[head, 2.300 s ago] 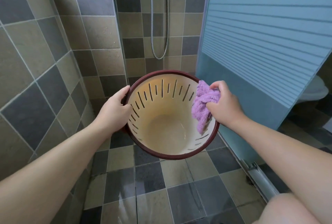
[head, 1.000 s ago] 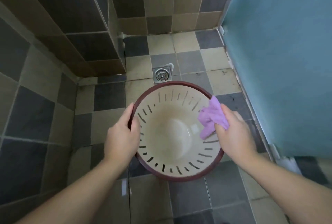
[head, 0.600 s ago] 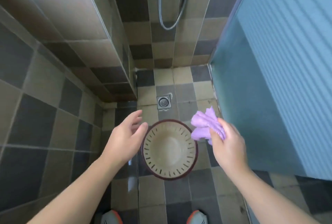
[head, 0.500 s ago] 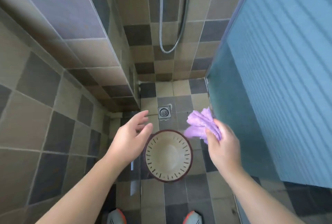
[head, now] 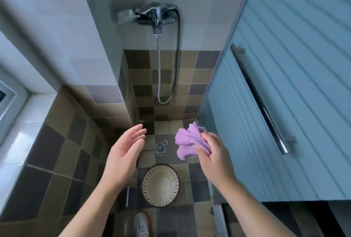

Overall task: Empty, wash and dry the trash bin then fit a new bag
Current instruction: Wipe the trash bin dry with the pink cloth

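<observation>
A light, rigid cream plastic slotted trash bin with a maroon rim stands on the tiled floor, likely best gripped by its rim, while the left hand is spread empty and the right hand clutches a soft purple cloth.

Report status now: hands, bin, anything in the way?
Left hand open, empty. Right hand grips purple cloth. Bin upright on floor, unbagged. Nothing blocks it.

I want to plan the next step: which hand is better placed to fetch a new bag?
Probably the left hand: it is open and holds nothing, while the right hand grips the purple fluffy cloth.
</observation>
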